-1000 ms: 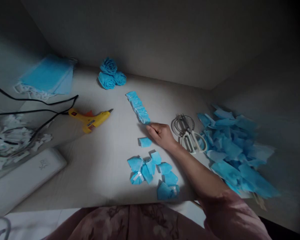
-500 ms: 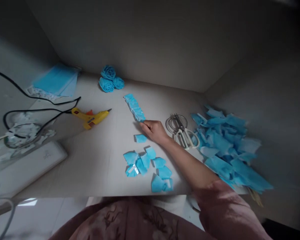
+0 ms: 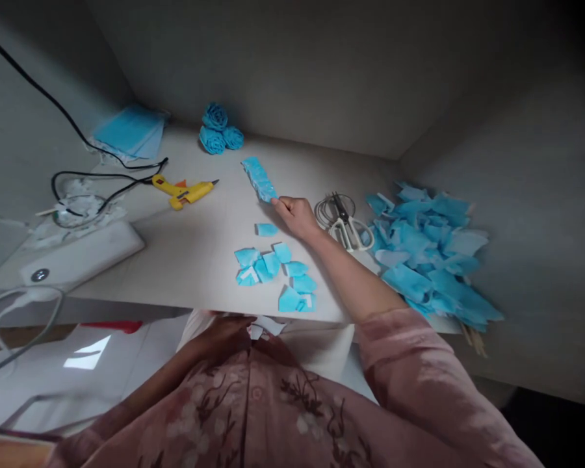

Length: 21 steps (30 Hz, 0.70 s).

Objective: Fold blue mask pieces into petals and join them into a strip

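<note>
My right hand (image 3: pixel 297 216) is closed, its thumb and fingertips at the near end of a blue ruffled strip (image 3: pixel 258 179). The strip looks like mask fabric, with shiny bits along it. Just below that hand lies a small blue cut piece (image 3: pixel 266 229), and several more blue petal-shaped pieces (image 3: pixel 270 263) are scattered nearer the table's front edge. Low in my lap, below the edge, my left hand (image 3: pixel 224 337) rests by some white scraps (image 3: pixel 266 327). Its fingers are dim and partly hidden, so its grip is unclear.
Scissors with white handles (image 3: pixel 350 233) lie over a wire coil right of my hand. Beyond is a heap of blue petals on sticks (image 3: pixel 429 240). At left are a yellow glue gun (image 3: pixel 188 193), a white power bank (image 3: pixel 85 253) and masks (image 3: pixel 129 133); blue fabric roses (image 3: pixel 214 138) stand behind.
The view has tilted down, bringing my left arm and hand in the lap into sight with white scraps. My right hand keeps its hold on the strip's end.
</note>
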Motion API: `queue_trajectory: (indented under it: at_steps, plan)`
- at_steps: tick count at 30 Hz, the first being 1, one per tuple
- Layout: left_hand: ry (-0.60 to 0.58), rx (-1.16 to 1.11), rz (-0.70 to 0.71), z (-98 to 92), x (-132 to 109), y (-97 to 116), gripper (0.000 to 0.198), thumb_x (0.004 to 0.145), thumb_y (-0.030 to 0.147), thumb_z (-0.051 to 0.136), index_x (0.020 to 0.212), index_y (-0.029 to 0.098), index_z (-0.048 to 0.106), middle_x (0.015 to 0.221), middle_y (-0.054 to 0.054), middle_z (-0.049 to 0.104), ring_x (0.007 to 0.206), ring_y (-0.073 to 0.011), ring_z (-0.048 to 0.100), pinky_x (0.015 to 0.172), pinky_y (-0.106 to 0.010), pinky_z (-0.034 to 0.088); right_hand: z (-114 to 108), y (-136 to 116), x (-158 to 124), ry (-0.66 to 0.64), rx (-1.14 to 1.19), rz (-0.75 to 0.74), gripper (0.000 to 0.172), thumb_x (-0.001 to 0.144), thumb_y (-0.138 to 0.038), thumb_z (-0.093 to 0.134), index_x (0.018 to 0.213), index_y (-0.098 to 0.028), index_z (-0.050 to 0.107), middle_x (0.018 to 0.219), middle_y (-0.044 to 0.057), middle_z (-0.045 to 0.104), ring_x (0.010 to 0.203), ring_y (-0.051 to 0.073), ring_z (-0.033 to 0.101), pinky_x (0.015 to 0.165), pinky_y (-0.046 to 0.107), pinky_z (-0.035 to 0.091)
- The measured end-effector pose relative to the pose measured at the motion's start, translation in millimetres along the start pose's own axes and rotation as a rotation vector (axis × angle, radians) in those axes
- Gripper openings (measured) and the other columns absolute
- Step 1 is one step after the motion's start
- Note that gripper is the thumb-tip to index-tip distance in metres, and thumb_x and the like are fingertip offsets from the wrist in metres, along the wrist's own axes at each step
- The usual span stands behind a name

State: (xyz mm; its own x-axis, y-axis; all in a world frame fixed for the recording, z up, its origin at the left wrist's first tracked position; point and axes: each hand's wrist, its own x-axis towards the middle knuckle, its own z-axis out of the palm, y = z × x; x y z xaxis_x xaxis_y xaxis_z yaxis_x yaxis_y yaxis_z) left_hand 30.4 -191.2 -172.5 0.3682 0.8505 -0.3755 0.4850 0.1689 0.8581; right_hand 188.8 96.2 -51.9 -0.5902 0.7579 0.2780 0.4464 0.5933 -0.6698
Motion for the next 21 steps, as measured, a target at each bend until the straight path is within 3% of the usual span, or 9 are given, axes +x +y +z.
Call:
queue_trajectory:
  at_steps: [2,4,8,10,13,16,18,21]
  plan:
    - [-0.075,0.001,-0.021,-7.7,-13.9,7.9,0.05,0.1,0.044,0.065,0.147,0.029,0.071,0.148,-0.013,0.072,0.14,-0.0413,0.065,0.12,-0.054,0.047,-1.3,0.3,1.7,-0.001,0.017,0.019,0.051,0.105,-0.055,0.044,0.066,-0.025,0.032,0.063,-0.004,0.029,0.064,0.012,0.031,0.064,0.03,0.024]
    - [-0.168,-0.083,0.036,-22.9,-29.7,31.1,0.059,0.105,0.056,0.057,0.156,0.027,0.063,0.154,-0.014,0.068,0.141,-0.0343,0.065,0.121,-0.049,0.047,-2.1,-0.7,4.2,-0.017,0.015,0.036,0.05,0.106,-0.051,0.046,0.065,-0.024,0.035,0.062,-0.004,0.031,0.064,0.012,0.033,0.065,0.03,0.024]
    - [-0.251,-0.332,0.178,-70.1,-54.2,95.7,0.048,0.109,0.053,0.058,0.151,0.031,0.066,0.135,-0.012,0.077,0.109,-0.0228,0.077,0.097,-0.037,0.06,-5.6,-5.1,12.2,-0.094,-0.008,0.062,0.047,0.106,-0.043,0.05,0.064,-0.022,0.045,0.058,-0.004,0.039,0.063,0.013,0.038,0.066,0.03,0.026]
    - [-0.148,-0.279,0.225,-97.0,-54.1,122.7,0.042,0.106,0.049,0.064,0.142,0.029,0.073,0.121,-0.009,0.082,0.097,-0.0204,0.077,0.087,-0.032,0.061,-11.5,-7.7,16.0,-0.174,-0.012,0.063,0.044,0.105,-0.04,0.051,0.066,-0.021,0.053,0.057,-0.004,0.043,0.062,0.013,0.039,0.066,0.03,0.027]
    - [0.22,-0.029,0.234,-131.9,-32.6,146.1,0.047,0.101,0.049,0.067,0.138,0.022,0.076,0.111,-0.01,0.084,0.091,-0.0213,0.076,0.086,-0.033,0.06,-27.5,-12.1,15.0,-0.279,-0.035,0.019,0.027,0.097,-0.03,0.06,0.074,-0.017,0.066,0.061,-0.004,0.054,0.063,0.013,0.044,0.067,0.029,0.03]
    - [0.554,0.248,0.263,-154.4,3.0,150.7,0.043,0.099,0.045,0.065,0.127,0.018,0.081,0.112,-0.01,0.084,0.096,-0.0231,0.077,0.091,-0.033,0.057,-44.9,-17.1,1.3,-0.281,-0.114,-0.095,0.012,0.091,-0.023,0.067,0.092,-0.015,0.077,0.081,0.001,0.072,0.073,0.014,0.056,0.073,0.028,0.035]
    - [0.656,0.402,0.281,-163.5,25.3,147.8,0.038,0.097,0.04,0.064,0.121,0.018,0.084,0.114,-0.01,0.084,0.097,-0.0239,0.076,0.092,-0.033,0.056,-51.6,-19.8,-12.8,-0.302,-0.165,-0.162,0.017,0.091,-0.023,0.07,0.103,-0.017,0.08,0.098,0.005,0.079,0.084,0.017,0.064,0.079,0.028,0.04]
    - [0.631,0.532,0.309,-172.4,49.8,140.3,0.035,0.094,0.036,0.064,0.116,0.019,0.085,0.113,-0.01,0.084,0.095,-0.0235,0.076,0.09,-0.032,0.055,-51.0,-21.1,-31.7,-0.353,-0.239,-0.262,0.031,0.092,-0.021,0.071,0.122,-0.019,0.079,0.121,0.011,0.08,0.108,0.024,0.069,0.093,0.032,0.047]
